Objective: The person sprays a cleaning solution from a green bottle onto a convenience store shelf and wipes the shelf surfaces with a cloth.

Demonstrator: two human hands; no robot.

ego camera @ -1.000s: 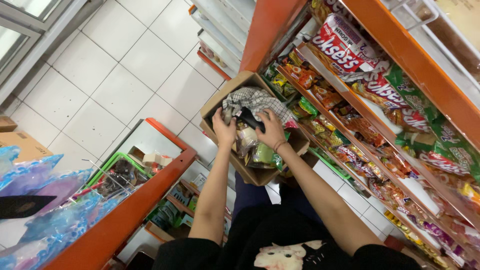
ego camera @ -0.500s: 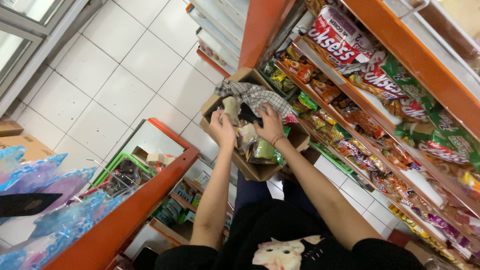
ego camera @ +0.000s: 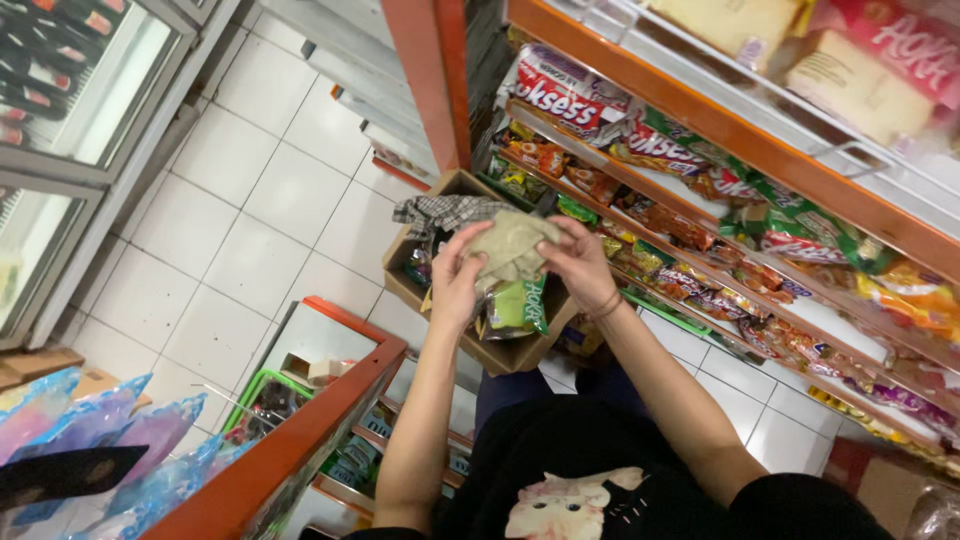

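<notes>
Left hand [ego camera: 458, 278]: seen curled, fingers bent and closed on the left edge of a beige crumpled cloth [ego camera: 512, 246], which is pinched from that side.
Right hand [ego camera: 581, 262]: likewise closed, fingers folded over the right edge of the same cloth; a thin band is worn at the wrist.
Beige crumpled cloth: held bunched between both hands, raised above the open cardboard box [ego camera: 500, 350], not resting on anything.
Cardboard box: set on the white tiled floor [ego camera: 240, 220] at the foot of the snack shelves [ego camera: 760, 240], flaps open.
Box contents: a green snack packet [ego camera: 522, 304] is seen just beneath the cloth; a checked grey cloth [ego camera: 440, 211] is draped over the far left rim.
Snack shelves: orange-edged, stacked with bright packets, to the right of the hands.
Lower left: an orange shelf edge [ego camera: 290, 440] and blue-and-purple wrapped goods [ego camera: 90, 440] are visible, well apart from the hands.
</notes>
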